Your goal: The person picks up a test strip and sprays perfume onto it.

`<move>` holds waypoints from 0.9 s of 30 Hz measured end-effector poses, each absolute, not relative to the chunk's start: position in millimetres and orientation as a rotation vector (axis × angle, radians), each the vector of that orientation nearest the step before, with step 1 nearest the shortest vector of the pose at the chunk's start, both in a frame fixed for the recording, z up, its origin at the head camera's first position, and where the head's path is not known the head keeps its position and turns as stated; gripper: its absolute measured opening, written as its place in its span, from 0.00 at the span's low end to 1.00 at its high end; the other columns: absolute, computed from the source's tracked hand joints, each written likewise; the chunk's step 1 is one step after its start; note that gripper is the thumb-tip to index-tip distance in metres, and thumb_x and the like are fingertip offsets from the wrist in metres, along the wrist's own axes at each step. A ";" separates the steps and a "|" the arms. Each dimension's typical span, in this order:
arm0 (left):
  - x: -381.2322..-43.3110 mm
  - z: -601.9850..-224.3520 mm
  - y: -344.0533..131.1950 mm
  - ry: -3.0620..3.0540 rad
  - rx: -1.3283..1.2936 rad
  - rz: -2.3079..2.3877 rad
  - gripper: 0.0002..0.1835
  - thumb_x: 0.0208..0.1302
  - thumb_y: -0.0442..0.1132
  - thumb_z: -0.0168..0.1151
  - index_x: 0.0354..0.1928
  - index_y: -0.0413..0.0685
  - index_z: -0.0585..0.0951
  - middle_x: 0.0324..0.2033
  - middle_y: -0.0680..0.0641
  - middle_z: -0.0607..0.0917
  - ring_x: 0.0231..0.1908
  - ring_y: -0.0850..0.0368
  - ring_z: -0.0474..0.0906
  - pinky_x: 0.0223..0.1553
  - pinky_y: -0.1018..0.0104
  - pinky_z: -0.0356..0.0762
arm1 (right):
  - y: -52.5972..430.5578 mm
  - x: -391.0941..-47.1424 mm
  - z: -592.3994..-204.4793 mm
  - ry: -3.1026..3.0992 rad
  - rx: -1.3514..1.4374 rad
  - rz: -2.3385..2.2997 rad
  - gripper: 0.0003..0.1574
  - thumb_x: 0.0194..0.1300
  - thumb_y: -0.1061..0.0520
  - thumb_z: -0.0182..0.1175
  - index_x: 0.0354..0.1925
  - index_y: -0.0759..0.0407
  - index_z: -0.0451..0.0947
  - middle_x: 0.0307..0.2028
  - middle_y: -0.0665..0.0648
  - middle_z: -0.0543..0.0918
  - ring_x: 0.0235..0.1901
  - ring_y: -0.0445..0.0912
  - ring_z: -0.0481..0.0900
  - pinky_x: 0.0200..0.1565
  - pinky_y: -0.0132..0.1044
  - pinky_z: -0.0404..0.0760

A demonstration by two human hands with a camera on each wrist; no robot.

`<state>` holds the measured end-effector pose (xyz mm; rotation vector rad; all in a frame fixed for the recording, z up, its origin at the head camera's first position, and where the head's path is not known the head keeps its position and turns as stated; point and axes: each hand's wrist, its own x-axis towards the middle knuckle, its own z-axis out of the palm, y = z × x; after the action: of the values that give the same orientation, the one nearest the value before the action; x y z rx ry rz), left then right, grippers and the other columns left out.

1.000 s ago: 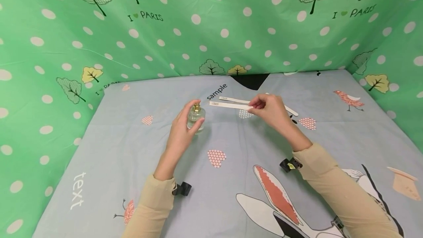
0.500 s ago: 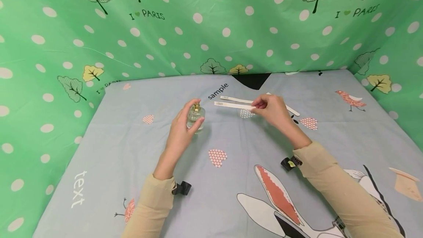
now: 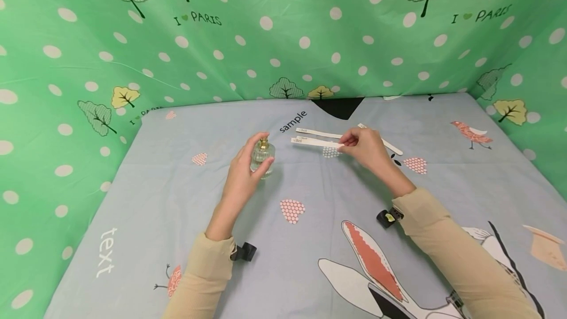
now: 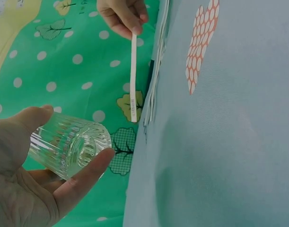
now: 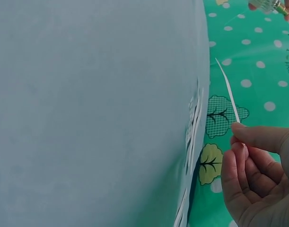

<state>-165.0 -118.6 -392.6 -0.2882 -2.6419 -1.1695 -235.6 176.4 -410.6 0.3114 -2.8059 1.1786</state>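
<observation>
In the head view, my left hand [image 3: 243,176] grips a clear ribbed glass perfume bottle [image 3: 262,159] with a gold neck. The index finger lies on top of its sprayer. The left wrist view shows the bottle's base [image 4: 85,146], tilted above the cloth. Between thumb and fingertips, my right hand [image 3: 365,146] pinches a thin white paper test strip [image 3: 316,143], raised off the surface, its printed end pointing at the bottle with a gap between. Behind it lies another white strip [image 3: 316,133]. A further strip [image 3: 392,147] is partly hidden by the right hand.
A pale blue printed cloth [image 3: 146,201] covers the table. Green polka-dot fabric [image 3: 239,58] rises at the back and both sides. Each wrist carries a small black camera, like the left one [image 3: 244,251].
The right hand and its strip have drawn slightly to the right, widening the gap to the bottle. Another printed end now shows just behind the held strip. The left hand keeps its grip.
</observation>
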 end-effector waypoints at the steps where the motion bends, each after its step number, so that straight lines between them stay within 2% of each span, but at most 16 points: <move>1: -165.0 -392.5 -118.6 -2.642 -0.288 -1.170 0.29 0.68 0.41 0.64 0.69 0.61 0.68 0.68 0.45 0.75 0.65 0.42 0.74 0.66 0.43 0.74 | 176.3 -235.7 -410.8 -2.809 0.308 1.181 0.07 0.58 0.63 0.71 0.36 0.64 0.85 0.33 0.63 0.86 0.33 0.50 0.81 0.31 0.26 0.75; 7: -165.3 -392.9 -118.9 -2.651 -0.285 -1.166 0.30 0.68 0.41 0.64 0.69 0.61 0.68 0.68 0.45 0.75 0.64 0.42 0.75 0.65 0.43 0.74 | 176.2 -236.7 -413.3 -2.823 0.294 1.166 0.06 0.58 0.63 0.71 0.35 0.64 0.85 0.32 0.63 0.87 0.31 0.47 0.81 0.30 0.25 0.74; 17: -165.3 -393.6 -119.2 -2.648 -0.296 -1.167 0.30 0.68 0.41 0.64 0.70 0.57 0.68 0.68 0.45 0.75 0.63 0.41 0.76 0.64 0.43 0.76 | 177.3 -240.0 -417.0 -2.854 0.290 1.169 0.07 0.57 0.63 0.72 0.35 0.65 0.85 0.31 0.63 0.86 0.31 0.48 0.81 0.31 0.29 0.75; 27: -165.3 -394.3 -118.4 -2.662 -0.284 -1.169 0.30 0.68 0.41 0.64 0.69 0.61 0.67 0.68 0.45 0.75 0.62 0.41 0.77 0.63 0.43 0.76 | 177.7 -240.1 -418.4 -2.895 0.294 1.179 0.07 0.58 0.63 0.71 0.35 0.65 0.84 0.32 0.63 0.86 0.33 0.50 0.81 0.32 0.31 0.76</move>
<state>-165.3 -118.4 -394.3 -0.2839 -2.6622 -1.1688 -240.1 177.7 -418.4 0.2936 -2.8952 1.1786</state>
